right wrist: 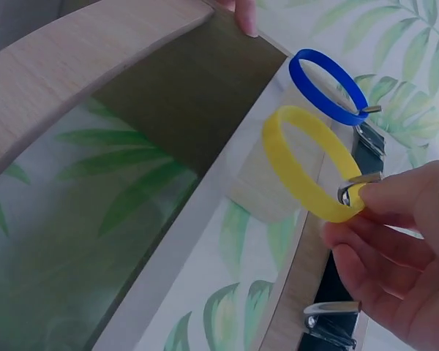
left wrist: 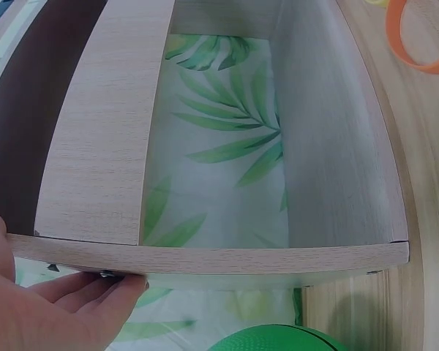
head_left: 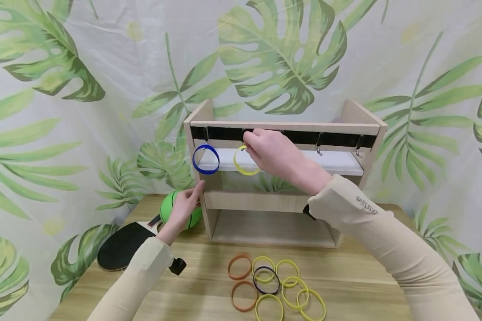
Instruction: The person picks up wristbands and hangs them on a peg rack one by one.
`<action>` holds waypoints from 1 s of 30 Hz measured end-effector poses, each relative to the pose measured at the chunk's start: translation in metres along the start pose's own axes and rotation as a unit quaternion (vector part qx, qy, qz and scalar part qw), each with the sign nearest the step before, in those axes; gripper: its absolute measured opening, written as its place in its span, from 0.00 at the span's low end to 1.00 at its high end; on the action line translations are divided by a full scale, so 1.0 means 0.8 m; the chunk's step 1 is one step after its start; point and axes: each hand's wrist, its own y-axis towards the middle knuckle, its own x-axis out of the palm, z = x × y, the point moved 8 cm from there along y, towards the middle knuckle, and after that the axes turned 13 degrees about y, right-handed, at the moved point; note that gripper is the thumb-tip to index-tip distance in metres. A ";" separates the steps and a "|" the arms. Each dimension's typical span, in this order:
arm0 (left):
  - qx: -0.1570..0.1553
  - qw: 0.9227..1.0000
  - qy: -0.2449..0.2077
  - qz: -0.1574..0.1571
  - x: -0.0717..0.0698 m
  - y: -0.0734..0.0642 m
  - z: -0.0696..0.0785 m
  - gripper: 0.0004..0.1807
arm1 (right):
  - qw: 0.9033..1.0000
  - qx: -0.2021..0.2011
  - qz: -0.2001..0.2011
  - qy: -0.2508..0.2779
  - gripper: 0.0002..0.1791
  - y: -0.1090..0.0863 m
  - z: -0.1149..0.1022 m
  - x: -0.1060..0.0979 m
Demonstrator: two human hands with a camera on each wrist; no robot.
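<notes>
My right hand (head_left: 274,154) pinches a yellow silicone wristband (head_left: 245,166) at the second hook from the left. In the right wrist view the yellow band loops around that metal hook (right wrist: 358,183), with thumb and fingertips on the band's edge. A blue wristband (head_left: 205,159) hangs from the leftmost hook (head_left: 206,133). Lower down, my left hand (head_left: 183,206) grips the left side panel (left wrist: 205,256) of the wooden shelf, thumb at the front and fingers along the outer side.
Orange wristbands (head_left: 244,296), several yellow ones (head_left: 314,305) and a dark blue one (head_left: 266,280) lie on the table (head_left: 201,290). A green ball (head_left: 168,207) and a black table-tennis paddle (head_left: 122,246) sit left of the shelf. More hooks (head_left: 319,143) line the black strip (head_left: 337,138) rightward.
</notes>
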 end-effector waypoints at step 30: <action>0.001 0.999 -0.012 -0.044 0.006 0.004 0.005 0.45 | 0.969 0.135 -0.115 0.170 0.07 -0.305 0.031 0.130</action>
